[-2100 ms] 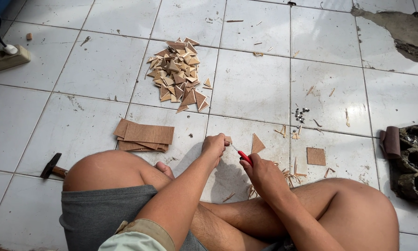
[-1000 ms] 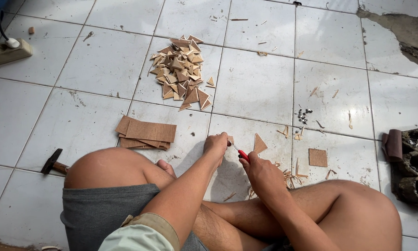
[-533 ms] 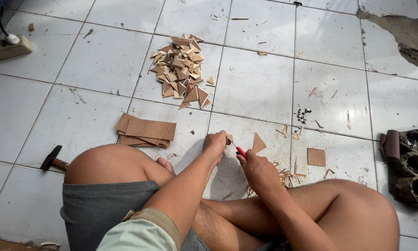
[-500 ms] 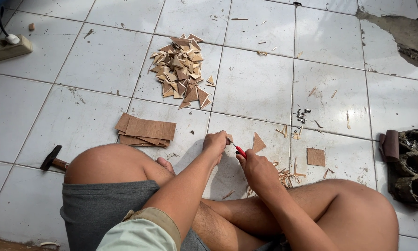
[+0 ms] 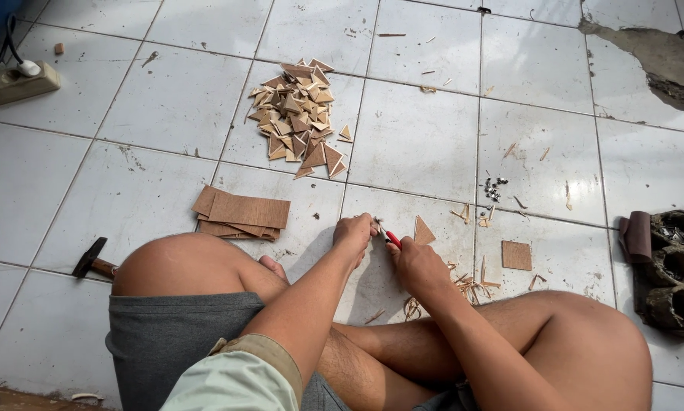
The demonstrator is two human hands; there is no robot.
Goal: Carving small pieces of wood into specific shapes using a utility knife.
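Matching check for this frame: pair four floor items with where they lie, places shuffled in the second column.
1. hammer
2. triangle pile
3. power strip
4. square piece

a. top left corner
b. by the right knee
c. beside the left thigh
d. straight ahead, beyond the stacked sheets

Pairs: 1-c, 2-d, 3-a, 4-b

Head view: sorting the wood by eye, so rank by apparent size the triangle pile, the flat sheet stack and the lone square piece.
1. Triangle pile and flat sheet stack: close in spread, and the pile lies farther off, so unranked.
2. Lone square piece: clearly smallest.
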